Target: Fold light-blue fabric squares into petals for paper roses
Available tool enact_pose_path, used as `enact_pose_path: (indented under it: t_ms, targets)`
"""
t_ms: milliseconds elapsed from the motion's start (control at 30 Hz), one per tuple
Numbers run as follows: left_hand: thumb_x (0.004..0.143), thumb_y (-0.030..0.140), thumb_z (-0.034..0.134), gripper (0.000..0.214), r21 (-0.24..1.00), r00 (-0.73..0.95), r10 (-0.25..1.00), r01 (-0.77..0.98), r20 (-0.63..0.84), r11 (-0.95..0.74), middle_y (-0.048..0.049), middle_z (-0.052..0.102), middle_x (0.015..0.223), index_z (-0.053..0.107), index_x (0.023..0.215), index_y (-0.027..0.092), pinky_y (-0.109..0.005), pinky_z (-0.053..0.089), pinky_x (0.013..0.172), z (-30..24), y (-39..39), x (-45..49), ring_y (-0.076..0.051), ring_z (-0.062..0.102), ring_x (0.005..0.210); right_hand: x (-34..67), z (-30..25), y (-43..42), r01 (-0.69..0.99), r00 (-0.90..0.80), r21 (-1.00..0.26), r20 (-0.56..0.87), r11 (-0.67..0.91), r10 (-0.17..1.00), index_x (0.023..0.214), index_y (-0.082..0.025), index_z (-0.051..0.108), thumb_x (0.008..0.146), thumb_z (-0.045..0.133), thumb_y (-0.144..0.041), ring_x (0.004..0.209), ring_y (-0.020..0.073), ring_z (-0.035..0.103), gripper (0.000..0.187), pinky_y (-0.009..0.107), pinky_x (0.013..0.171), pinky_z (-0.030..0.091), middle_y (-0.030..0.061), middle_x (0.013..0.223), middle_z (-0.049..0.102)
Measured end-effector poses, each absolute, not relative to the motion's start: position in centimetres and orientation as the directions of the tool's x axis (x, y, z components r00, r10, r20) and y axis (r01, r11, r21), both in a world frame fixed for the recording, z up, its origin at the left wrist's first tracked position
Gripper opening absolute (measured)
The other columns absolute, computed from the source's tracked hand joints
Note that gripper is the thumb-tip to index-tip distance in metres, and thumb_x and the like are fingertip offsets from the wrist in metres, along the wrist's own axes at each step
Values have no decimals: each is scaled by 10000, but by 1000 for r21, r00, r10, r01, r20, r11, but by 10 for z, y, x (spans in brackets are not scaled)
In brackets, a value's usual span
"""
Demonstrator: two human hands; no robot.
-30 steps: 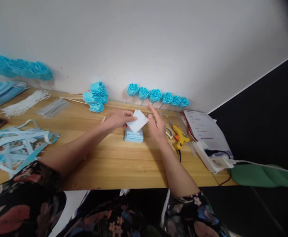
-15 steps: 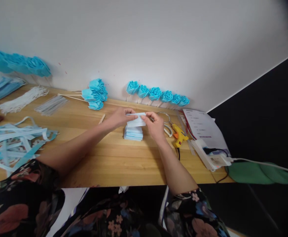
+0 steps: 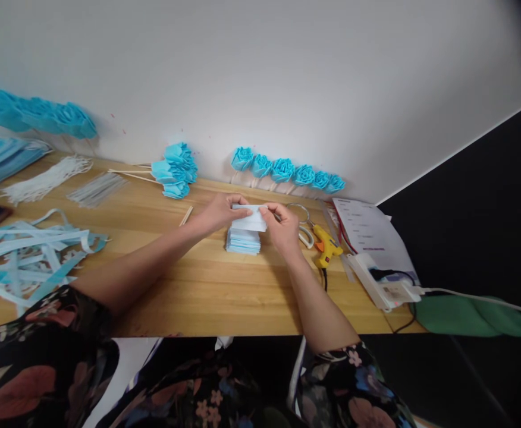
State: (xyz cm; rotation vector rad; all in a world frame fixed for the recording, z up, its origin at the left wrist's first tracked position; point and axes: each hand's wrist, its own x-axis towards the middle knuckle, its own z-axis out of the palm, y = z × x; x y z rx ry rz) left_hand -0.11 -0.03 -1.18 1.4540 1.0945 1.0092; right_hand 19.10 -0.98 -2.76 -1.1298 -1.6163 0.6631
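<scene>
Between my two hands is a pale blue folded piece of mask fabric point(image 3: 250, 221), held up just above a stack of similar pieces point(image 3: 243, 241) on the wooden table. My left hand point(image 3: 223, 211) pinches its left side, thumb across the front. My right hand point(image 3: 282, 223) grips its right edge between thumb and fingers. Scissors point(image 3: 305, 238), partly hidden by my right hand, lie beside it. Near my left hand lie short thin sticks point(image 3: 186, 216).
Blue fabric roses point(image 3: 282, 170) on sticks lean against the wall; more roses point(image 3: 176, 169) lie at the back. A yellow glue gun point(image 3: 328, 245) and a power strip point(image 3: 379, 285) are on the right. Cut strips point(image 3: 33, 249), white cords point(image 3: 49, 177) and grey wires point(image 3: 97, 189) cover the left.
The held piece is tipped so that more of its front face shows. Both hands keep their grip, and the whole view has shifted slightly.
</scene>
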Motion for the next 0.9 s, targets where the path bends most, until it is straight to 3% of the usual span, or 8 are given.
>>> enact_pose_path:
  t_ms: [200,400,533,600,733,900]
  targets:
    - [722,378,775,308,999,310,950,48,-33,19,-55,735,848,725,894,128,-270,461,677,-10,-2,-1,-161,632,744,190,-25,-11,361,23,-841,441,404,897,819,-203,706,847,653,-449,749,169,629,253,287,718,490,1,776,705]
    - [742,416,766,315,999,338,941,7,-34,33,-63,742,824,737,843,118,-285,464,711,-10,-1,-3,-158,629,727,191,-23,-9,354,41,-848,434,393,900,803,-193,696,839,648,-451,731,158,612,265,272,695,484,1,758,690]
    - [746,361,751,259,999,297,954,31,-38,30,-48,715,759,718,810,112,-283,447,674,-12,1,-2,-153,607,678,194,-25,-6,331,-22,-843,442,424,896,936,-202,733,839,663,-445,806,170,640,271,284,757,498,12,870,726]
    - [755,352,736,241,999,301,953,51,-30,16,-46,704,740,711,802,117,-282,441,656,-12,0,-2,-159,605,675,194,-26,-6,345,-35,-831,453,436,891,970,-207,745,840,673,-434,821,175,648,271,295,783,501,11,877,732]
    - [778,354,696,225,991,297,955,124,7,-45,-35,677,716,697,777,129,-264,400,611,-11,0,-2,-147,575,649,194,-24,-8,413,-32,-794,476,445,879,859,-210,750,856,661,-422,817,191,656,230,323,807,505,19,843,743]
    - [788,383,659,243,951,281,951,235,129,-199,-1,619,653,660,707,155,-246,340,572,-8,4,-7,-121,509,601,193,-23,-9,459,-43,-756,506,467,861,836,-221,741,869,641,-407,833,203,658,214,342,820,496,22,845,749]
